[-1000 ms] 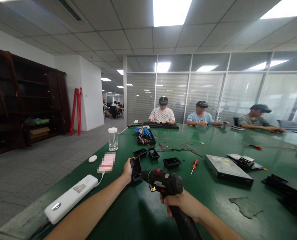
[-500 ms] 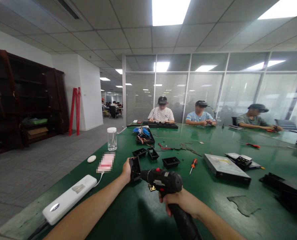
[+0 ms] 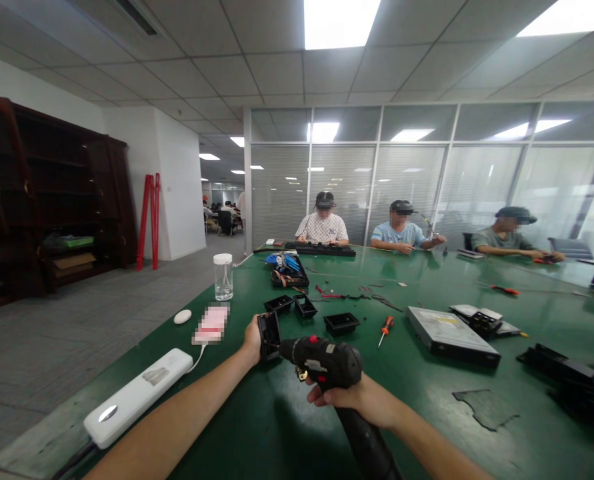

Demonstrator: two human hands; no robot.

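My left hand (image 3: 251, 343) is closed around the side of a small black plastic box (image 3: 270, 333), tilted up with its open face toward the right. A black cordless drill (image 3: 327, 359) with red buttons is gripped by its handle in my right hand (image 3: 364, 399); some of my fingers stick out past the grip. The drill's nose points left at the box's opening. Whether its bit touches anything inside, I cannot tell. A small brass-coloured metal piece (image 3: 303, 376) shows just under the drill's front. Behind the box lie several similar black frames, one of them a black tray (image 3: 341, 324).
An orange screwdriver (image 3: 386, 330) and a silver disc drive (image 3: 451, 337) lie to the right. On the left are a white power strip (image 3: 139, 397), a clear jar (image 3: 223, 279) and a white oval object (image 3: 183, 317). Co-workers sit across the green table (image 3: 257, 427).
The drill and box stay nearly in place, while my right fingers have loosened and extended a little. A co-worker in blue has raised one hand. Another person's hand shows more at the right edge.
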